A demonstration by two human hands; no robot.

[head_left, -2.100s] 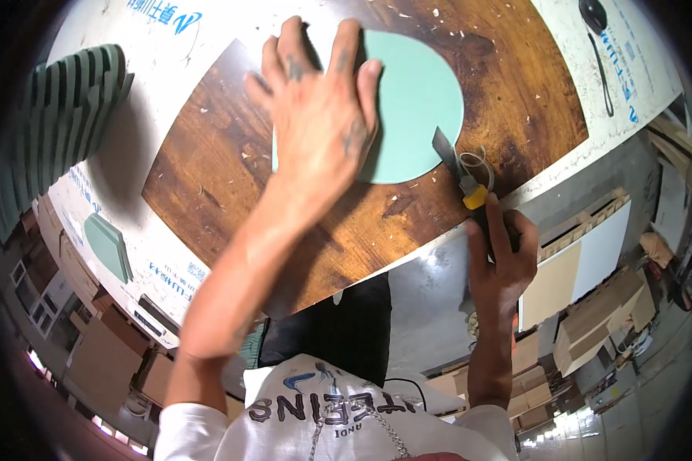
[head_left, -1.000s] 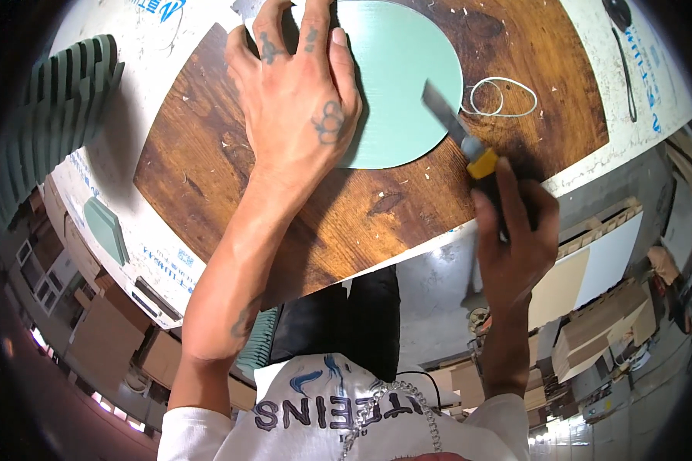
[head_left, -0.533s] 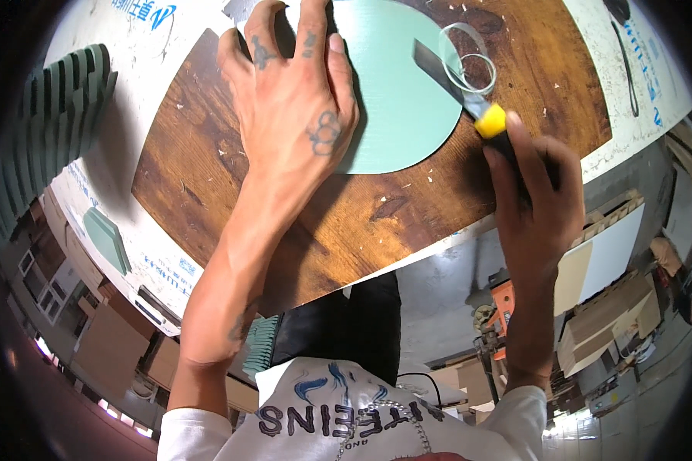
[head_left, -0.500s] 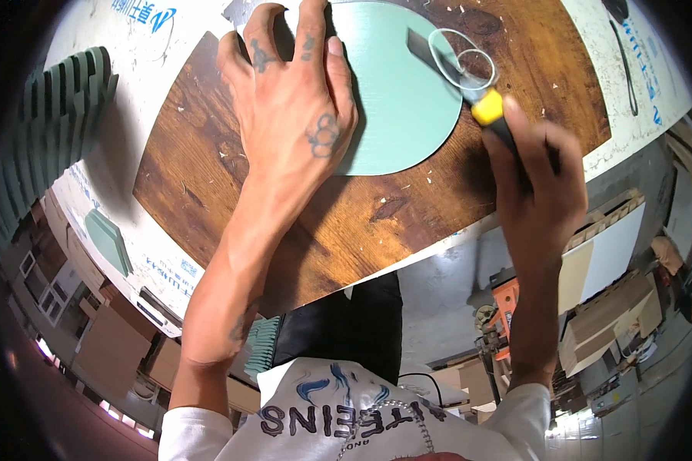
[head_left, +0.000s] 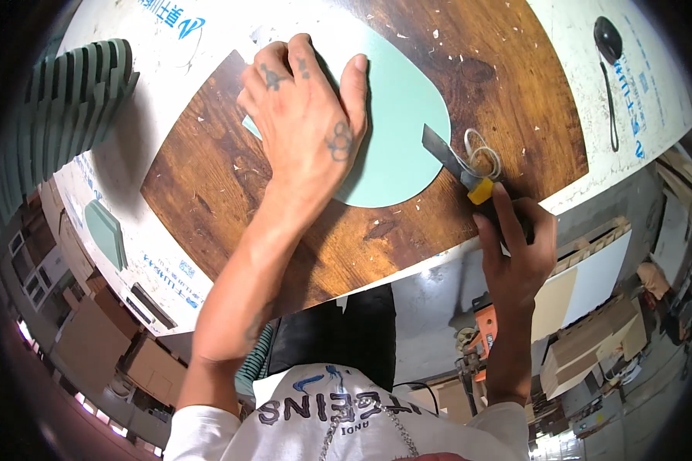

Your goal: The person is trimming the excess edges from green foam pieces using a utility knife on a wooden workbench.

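Observation:
A pale green board with a rounded edge [head_left: 401, 115] lies on a brown wood-grain panel. My left hand [head_left: 304, 115] rests on the board, thumb apart from the other fingers, holding nothing. My right hand [head_left: 519, 250] is closed around a utility knife [head_left: 480, 190] with a dark handle and a yellow collar. Its blade points up and left, over the board's right edge; whether it touches cannot be told. A thin pale curl of trimming [head_left: 490, 150] loops beside the blade.
The wood-grain panel [head_left: 507, 92] carries small pale scraps and lies on a white printed tabletop [head_left: 188, 65]. Ridged green pieces [head_left: 77, 104] stand at the left, with a small stack of green pieces [head_left: 106, 234] nearer me. A black object with a cord [head_left: 608, 42] lies at the far right.
My right hand has brought the knife nearer to me and slightly left, with the curl beside it. The board's outline looks turned under my left hand, and the whole view has shifted a little.

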